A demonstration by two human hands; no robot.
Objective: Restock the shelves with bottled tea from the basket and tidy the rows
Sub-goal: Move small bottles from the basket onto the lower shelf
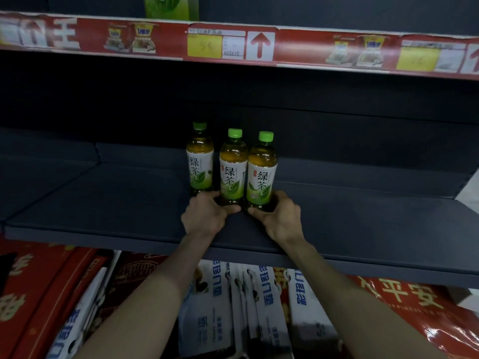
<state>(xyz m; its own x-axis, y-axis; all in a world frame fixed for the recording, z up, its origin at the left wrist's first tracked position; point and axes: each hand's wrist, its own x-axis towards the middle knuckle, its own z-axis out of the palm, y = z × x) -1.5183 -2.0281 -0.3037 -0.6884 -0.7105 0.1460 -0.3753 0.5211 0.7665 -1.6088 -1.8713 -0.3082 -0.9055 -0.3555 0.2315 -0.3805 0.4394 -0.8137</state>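
Three green-capped bottles of green tea stand upright on the dark shelf [103, 208]. The left bottle [200, 161] stands slightly further back. My left hand [207, 216] grips the base of the middle bottle [233, 172]. My right hand [278, 216] grips the base of the right bottle [261, 177]. These two bottles touch side by side near the shelf's middle. The basket is not in view.
A red price strip [259, 45] edges the shelf above, with a green package [171, 7] on it. Below the dark shelf lie red and white-blue boxes [264, 307]. Dark shelf surface extends to the left and right of the bottles.
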